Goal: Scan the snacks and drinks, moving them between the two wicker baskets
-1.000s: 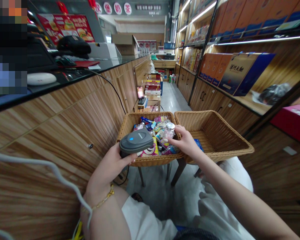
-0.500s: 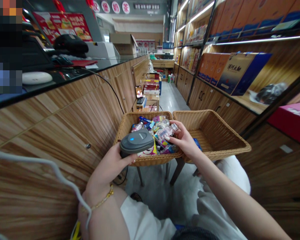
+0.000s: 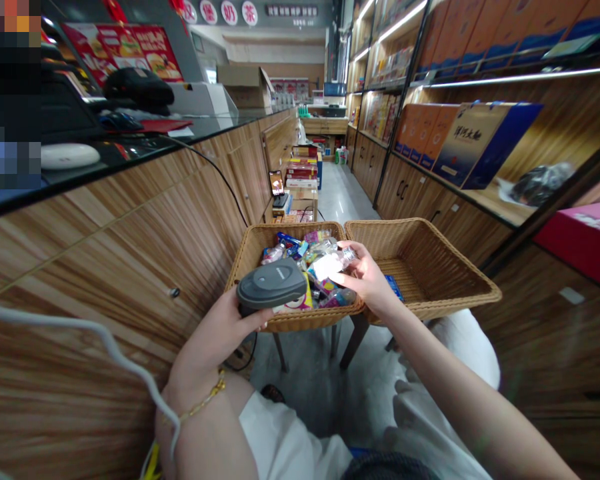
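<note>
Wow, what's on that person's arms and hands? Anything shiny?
The left hand and right hand wear no gloves, and both forearms are bare, with no sleeves. A thin gold chain bracelet circles the left wrist. Loose white clothing shows below the arms, and a white cable runs beside the left arm.

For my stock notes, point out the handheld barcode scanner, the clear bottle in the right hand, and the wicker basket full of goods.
Handheld barcode scanner (image 3: 271,283): head view, on its grey top.
Clear bottle (image 3: 329,267): head view, on the white patch on its side.
Wicker basket (image 3: 313,323): head view, on its front rim.
</note>
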Motion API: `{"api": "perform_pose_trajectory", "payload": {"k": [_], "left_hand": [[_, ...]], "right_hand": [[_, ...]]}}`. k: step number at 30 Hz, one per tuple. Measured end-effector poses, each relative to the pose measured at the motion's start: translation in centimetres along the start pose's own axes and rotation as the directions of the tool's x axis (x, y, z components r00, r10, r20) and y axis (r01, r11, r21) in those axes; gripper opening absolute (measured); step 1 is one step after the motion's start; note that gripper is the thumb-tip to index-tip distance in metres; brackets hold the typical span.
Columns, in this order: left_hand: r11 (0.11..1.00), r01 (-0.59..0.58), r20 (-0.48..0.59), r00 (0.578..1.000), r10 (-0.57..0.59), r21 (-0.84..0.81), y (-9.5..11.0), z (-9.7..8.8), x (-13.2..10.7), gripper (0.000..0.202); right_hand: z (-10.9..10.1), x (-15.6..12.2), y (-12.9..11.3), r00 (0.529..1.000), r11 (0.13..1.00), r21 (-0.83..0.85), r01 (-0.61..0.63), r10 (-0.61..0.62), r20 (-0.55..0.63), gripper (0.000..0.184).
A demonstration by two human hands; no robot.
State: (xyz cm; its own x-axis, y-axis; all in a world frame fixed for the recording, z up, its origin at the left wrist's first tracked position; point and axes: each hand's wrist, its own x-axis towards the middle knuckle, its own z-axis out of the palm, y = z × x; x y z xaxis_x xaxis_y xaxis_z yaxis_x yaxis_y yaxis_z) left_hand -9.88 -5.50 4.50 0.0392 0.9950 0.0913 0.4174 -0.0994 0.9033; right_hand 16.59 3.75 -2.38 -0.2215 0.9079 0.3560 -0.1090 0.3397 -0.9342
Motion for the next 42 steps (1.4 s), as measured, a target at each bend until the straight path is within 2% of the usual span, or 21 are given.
{"api": "perform_pose_trajectory", "payload": {"k": [4, 10, 14, 16, 18, 20, 22, 26, 30, 33, 37, 42], "left_hand": [[1.000, 0.000, -0.011, 1.000, 0.000, -0.007, -0.2, -0.1, 0.0, 0.041], [1.000, -0.029, -0.016, 0.999, 0.029, 0.004, 0.5, -0.2, -0.1, 0.040], [0.998, -0.055, -0.033, 0.998, 0.056, 0.034, 0.7, -0.3, -0.2, 0.040], [0.999, -0.041, -0.034, 0.999, 0.042, 0.031, 0.5, -0.3, -0.2, 0.040], [0.999, -0.019, -0.033, 0.999, 0.020, 0.025, 0.3, -0.4, -0.3, 0.039], [1.000, -0.006, -0.034, 0.999, 0.006, 0.023, 0.2, -0.5, -0.4, 0.038], [1.000, -0.006, -0.047, 0.999, 0.007, 0.020, 0.1, -0.6, -0.5, 0.037], [1.000, 0.011, -0.073, 0.997, -0.012, -0.020, -0.1, -0.7, -0.6, 0.036], [0.999, 0.020, -0.067, 0.997, -0.023, -0.046, -0.4, -0.9, -0.6, 0.033], [0.999, 0.014, -0.072, 0.997, -0.017, -0.037, -0.6, -1.0, -0.7, 0.031], [1.000, 0.015, -0.093, 0.996, -0.016, -0.017, -0.4, -1.1, -0.7, 0.029], [1.000, -0.006, -0.070, 0.998, 0.005, -0.016, -0.2, -1.1, -0.5, 0.029]], "right_hand": [[0.1, -0.1, -0.3, 0.999, 1.000, 0.019, -0.007, 0.006, 0.033, 0.066], [-0.2, -0.1, -0.3, 1.000, 1.000, 0.001, 0.014, -0.014, 0.004, 0.066], [-2.1, 0.1, -1.0, 0.989, 0.979, -0.179, 0.094, -0.113, -0.098, 0.059], [-3.8, 0.3, -1.5, 0.959, 0.939, -0.313, 0.142, -0.209, -0.193, 0.056], [-5.6, 0.6, -2.0, 0.909, 0.866, -0.478, 0.147, -0.309, -0.281, 0.055], [-7.1, 0.8, -2.4, 0.863, 0.760, -0.642, 0.103, -0.389, -0.322, 0.058], [-8.0, 0.9, -2.6, 0.847, 0.670, -0.741, 0.054, -0.423, -0.321, 0.060], [-7.9, 1.0, -2.8, 0.896, 0.608, -0.790, 0.080, -0.391, -0.210, 0.042], [-6.3, 1.5, -2.2, 0.940, 0.533, -0.825, 0.191, -0.340, -0.002, 0.031], [-4.7, 2.1, -1.7, 0.959, 0.426, -0.873, 0.236, -0.247, 0.139, 0.030], [-2.7, 2.9, -1.6, 0.948, 0.275, -0.908, 0.317, -0.115, 0.296, 0.045], [-0.6, 4.2, -1.8, 0.893, 0.150, -0.886, 0.439, 0.032, 0.449, 0.058]]}}
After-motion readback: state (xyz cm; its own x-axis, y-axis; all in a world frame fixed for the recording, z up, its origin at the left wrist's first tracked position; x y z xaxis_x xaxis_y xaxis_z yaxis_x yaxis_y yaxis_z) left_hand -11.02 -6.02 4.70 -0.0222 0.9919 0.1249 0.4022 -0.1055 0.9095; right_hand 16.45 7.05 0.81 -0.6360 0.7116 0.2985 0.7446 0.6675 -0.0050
